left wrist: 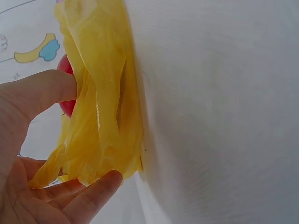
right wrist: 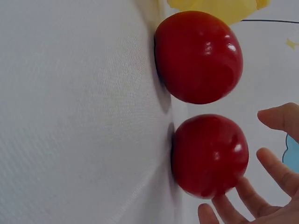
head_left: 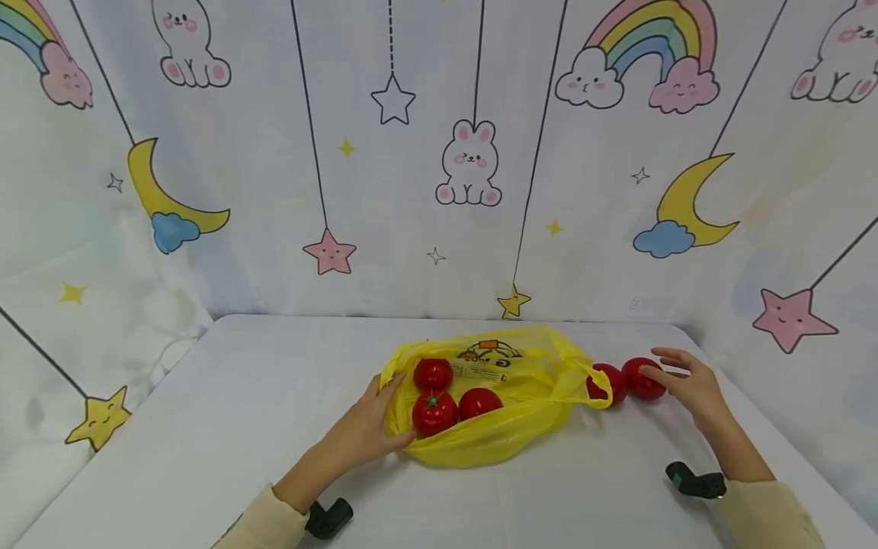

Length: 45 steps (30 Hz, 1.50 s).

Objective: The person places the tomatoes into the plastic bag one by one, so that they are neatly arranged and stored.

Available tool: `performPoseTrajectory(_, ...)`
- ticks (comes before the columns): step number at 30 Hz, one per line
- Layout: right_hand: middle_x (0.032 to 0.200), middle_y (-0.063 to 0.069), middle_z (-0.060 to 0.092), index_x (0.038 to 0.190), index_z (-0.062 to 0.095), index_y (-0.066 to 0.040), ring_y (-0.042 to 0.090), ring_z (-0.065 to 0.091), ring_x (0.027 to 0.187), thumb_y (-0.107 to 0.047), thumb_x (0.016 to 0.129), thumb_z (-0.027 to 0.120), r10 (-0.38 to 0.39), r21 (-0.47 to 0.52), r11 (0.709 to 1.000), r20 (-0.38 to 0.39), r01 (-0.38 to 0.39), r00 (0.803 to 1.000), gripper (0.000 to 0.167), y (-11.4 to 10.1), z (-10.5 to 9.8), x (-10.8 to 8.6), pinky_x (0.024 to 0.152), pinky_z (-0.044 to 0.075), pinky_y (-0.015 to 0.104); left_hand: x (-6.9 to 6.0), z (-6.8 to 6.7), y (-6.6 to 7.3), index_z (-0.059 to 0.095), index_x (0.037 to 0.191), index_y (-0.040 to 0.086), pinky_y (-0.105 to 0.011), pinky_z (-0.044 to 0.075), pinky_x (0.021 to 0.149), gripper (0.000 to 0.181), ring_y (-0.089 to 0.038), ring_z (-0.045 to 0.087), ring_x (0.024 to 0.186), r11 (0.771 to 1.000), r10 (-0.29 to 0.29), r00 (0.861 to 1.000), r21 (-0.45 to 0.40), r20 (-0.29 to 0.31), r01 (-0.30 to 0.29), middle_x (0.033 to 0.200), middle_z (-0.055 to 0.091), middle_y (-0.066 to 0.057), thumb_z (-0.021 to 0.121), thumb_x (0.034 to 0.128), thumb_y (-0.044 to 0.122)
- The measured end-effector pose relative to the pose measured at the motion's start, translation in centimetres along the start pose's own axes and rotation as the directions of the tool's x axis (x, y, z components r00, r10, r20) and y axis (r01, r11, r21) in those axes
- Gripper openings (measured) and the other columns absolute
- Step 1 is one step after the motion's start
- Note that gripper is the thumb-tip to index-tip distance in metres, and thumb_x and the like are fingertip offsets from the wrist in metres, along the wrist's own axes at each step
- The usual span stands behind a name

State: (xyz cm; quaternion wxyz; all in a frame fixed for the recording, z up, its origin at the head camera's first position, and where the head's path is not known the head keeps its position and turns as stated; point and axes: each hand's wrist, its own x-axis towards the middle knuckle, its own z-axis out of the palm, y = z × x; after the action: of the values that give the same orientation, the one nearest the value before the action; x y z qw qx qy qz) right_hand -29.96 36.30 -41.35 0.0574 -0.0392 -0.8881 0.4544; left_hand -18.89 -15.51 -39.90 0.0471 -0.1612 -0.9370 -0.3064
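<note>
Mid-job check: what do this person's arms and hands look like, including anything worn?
The left hand and right hand wear no gloves. The left sleeve and right sleeve are cream, ending short of the hands. Beside each sleeve juts a black, angular device: left device, right device, the latter with a small green patch.

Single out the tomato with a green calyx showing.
In the head view, the front-left tomato inside the yellow plastic bag; it alone of the five shows a green calyx.

Yellow bag [head_left: 480, 451], dark logo lettering [head_left: 490, 352], pale printed panel [head_left: 478, 371], no text clearly legible
</note>
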Motion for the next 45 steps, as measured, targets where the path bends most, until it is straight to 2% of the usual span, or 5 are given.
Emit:
performPoseTrajectory(5,0.145,0.040,0.023,0.148,0.026,0.004,0.056,0.030,0.125,-0.039,0.096,0.060,0.015,-0.070,0.998,0.112,-0.007,0.994,0.076,-1.9,0.3,-1.1,0.091,0.052,0.054,0.1,0.1,-0.1,0.037,0.147,-0.001,-0.052,0.054,0.086,0.086,-0.039,0.058,0.111,1.000,-0.001,1.000,0.008,0.008,0.001,0.142,0.037,-0.032,0.079,0.0783,0.029)
performPoseTrajectory(8,0.143,0.041,0.022,0.148,0.023,0.006,0.058,0.028,0.125,-0.032,0.097,0.058,0.004,-0.111,0.994,0.148,0.012,0.989,0.072,-2.4,0.6,-1.4,0.092,0.050,0.057,0.1,0.1,-0.1,0.037,0.148,0.000,-0.052,0.054,0.086,0.086,-0.040,0.058,0.112,1.000,-0.005,1.000,0.007,0.011,0.005,0.143,0.036,-0.033,0.080,0.0783,0.029)
performPoseTrajectory(31,0.144,0.039,0.024,0.150,0.023,0.004,0.056,0.028,0.126,-0.038,0.096,0.061,0.009,-0.036,0.999,0.032,-0.007,0.999,0.078,-2.5,0.8,-1.9,0.079,0.059,0.040,0.0,0.0,0.0,0.036,0.148,0.000,-0.052,0.054,0.086,0.087,-0.040,0.058,0.112,1.000,-0.012,1.000,0.002,0.014,0.012,0.144,0.036,-0.033,0.079,0.0785,0.028)
performPoseTrajectory(36,0.145,0.038,0.024,0.150,0.025,0.001,0.056,0.027,0.127,-0.041,0.094,0.062,0.016,-0.021,1.000,-0.001,-0.016,1.000,0.080,-2.9,0.7,-1.8,0.085,0.056,0.049,0.0,0.0,0.0,0.036,0.148,0.000,-0.053,0.054,0.086,0.087,-0.043,0.057,0.114,1.000,-0.013,1.000,0.000,0.010,0.013,0.144,0.034,-0.035,0.079,0.0785,0.028)
performPoseTrajectory(45,0.147,0.031,0.031,0.151,0.034,-0.020,0.051,0.033,0.125,-0.058,0.083,0.068,-0.045,0.019,0.999,-0.081,0.046,0.996,0.086,2.2,0.6,2.1,0.059,0.054,0.022,0.0,0.1,-0.2,0.037,0.148,-0.001,-0.054,0.053,0.088,0.086,-0.042,0.056,0.115,1.000,-0.001,1.000,-0.004,0.006,0.001,0.144,0.035,-0.034,0.079,0.0784,0.029)
